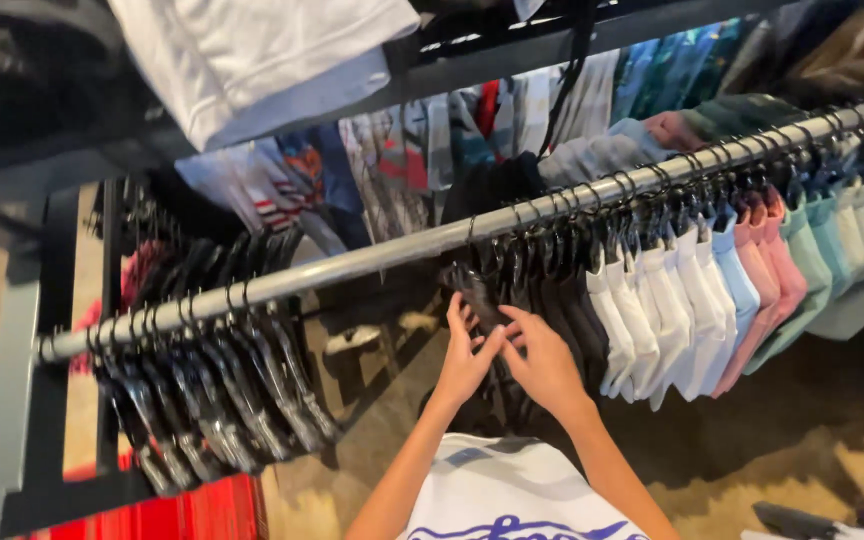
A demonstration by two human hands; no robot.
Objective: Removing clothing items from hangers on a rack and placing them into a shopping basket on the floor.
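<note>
Head view shows the left hand (464, 355) and right hand (542, 358) raised side by side, fingertips meeting on a black garment (492, 300) hanging from the metal rail (382, 255) just above them; both pinch its dark fabric, fingers bent rather than spread. Right of the right hand hang white, blue, pink and green shirts (712, 290), touching one another. Left of the left hand hang empty black hangers (212, 390); below the wrists lies a white printed shirt (507, 495).

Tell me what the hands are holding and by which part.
Both the left hand and right hand grip a black garment near its top, just below its hanger.
</note>
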